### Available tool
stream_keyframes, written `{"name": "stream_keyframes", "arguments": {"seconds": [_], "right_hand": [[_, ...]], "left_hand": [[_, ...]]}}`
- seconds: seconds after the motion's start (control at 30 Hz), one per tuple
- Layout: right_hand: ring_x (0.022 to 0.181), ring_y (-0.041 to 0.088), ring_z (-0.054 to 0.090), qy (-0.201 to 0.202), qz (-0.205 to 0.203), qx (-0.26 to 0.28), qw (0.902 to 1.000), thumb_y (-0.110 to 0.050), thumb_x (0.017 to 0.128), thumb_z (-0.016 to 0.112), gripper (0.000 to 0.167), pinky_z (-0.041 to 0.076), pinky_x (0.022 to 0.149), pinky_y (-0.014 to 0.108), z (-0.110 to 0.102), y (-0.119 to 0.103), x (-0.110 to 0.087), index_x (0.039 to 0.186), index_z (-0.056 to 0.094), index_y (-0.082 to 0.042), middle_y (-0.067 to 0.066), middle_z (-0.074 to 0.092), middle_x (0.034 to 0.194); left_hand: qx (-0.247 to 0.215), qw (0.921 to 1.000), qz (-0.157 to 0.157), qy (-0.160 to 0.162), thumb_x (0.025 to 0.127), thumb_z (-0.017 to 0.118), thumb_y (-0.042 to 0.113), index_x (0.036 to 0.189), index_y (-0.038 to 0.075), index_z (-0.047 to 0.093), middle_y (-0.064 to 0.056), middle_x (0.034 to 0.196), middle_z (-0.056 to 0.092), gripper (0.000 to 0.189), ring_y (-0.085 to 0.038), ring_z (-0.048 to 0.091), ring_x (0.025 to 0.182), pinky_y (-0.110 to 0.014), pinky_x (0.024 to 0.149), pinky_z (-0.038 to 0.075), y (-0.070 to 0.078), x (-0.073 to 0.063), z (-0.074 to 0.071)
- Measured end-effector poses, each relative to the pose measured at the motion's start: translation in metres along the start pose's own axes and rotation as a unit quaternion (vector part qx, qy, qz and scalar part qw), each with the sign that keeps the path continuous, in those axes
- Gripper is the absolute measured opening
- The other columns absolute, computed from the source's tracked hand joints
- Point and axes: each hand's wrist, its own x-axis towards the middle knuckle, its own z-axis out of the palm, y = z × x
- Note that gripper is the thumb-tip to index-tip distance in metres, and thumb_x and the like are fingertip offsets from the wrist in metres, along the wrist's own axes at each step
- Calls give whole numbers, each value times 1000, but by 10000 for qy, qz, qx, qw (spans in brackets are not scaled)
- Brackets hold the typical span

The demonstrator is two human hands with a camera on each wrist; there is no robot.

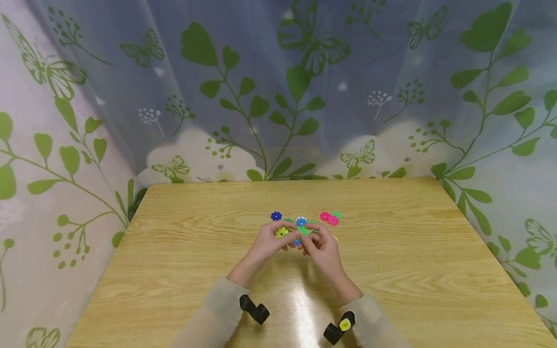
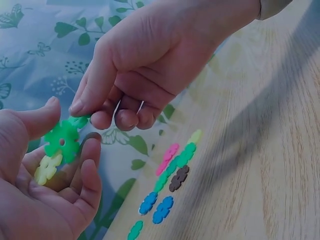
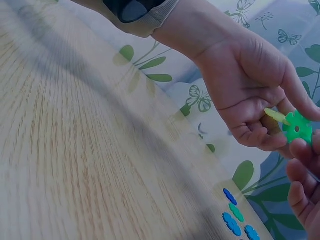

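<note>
Between my two hands are toothed plastic discs with centre holes. My left hand (image 1: 269,239) holds a green disc (image 2: 62,141) between thumb and fingers, with a yellow disc (image 2: 48,169) attached at its edge. My right hand (image 1: 322,247) pinches a second green disc (image 2: 79,120) at the first one's edge; its fingertips hide most of this piece. In the right wrist view, the left hand's palm and the yellow disc (image 3: 276,116), seen nearly edge-on, face the camera.
On the wooden table (image 1: 196,261), past the hands, lie more discs: a dark blue one (image 1: 276,216), pink ones (image 1: 325,216), a brown one (image 2: 179,178) and several blue and green ones. A leaf-patterned curtain (image 1: 261,96) hangs along the table's far edge.
</note>
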Motion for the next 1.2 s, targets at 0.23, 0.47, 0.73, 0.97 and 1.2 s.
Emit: {"name": "stream_keyframes", "arguments": {"seconds": [0.23,0.47,0.73,0.97,1.2], "right_hand": [[60,16,56,184,242,-235,9993,4,91,55,24,54,54,31,-12,3,-2,113,51,10,32,58,74],[59,32,57,548,435,-358,9969,0,93,54,16,55,54,35,-30,7,-2,107,56,6,30,59,73],[61,33,57,515,682,-700,9939,-4,94,54,19,55,55,33,-54,9,0,110,55,7,28,60,74],[58,30,57,527,597,-998,9918,-4,92,57,19,53,51,31,-78,35,8,106,57,9,27,60,73],[68,22,56,484,629,-2003,9765,-10,90,63,21,48,54,20,-92,59,11,105,61,3,19,62,84]], "left_hand": [[36,9998,-79,205,88,67,26,111,8,64,-8,104,62,30,-27,64,77,-32,67,54,-2,0,-1],[-322,9992,-97,220,85,69,30,114,6,63,-17,105,62,38,-41,62,89,-38,79,56,-1,-3,-4],[-953,9954,-73,20,82,72,23,119,2,60,-15,129,50,44,-38,63,93,-35,86,54,-3,-4,-6],[-1156,9933,-83,-7,84,70,19,119,3,61,-12,117,58,40,-41,61,95,-37,83,55,-3,-4,-6],[-1332,9910,-126,107,86,67,14,121,-1,59,-16,106,62,38,-35,63,93,-40,83,55,-1,-4,-5]]}}
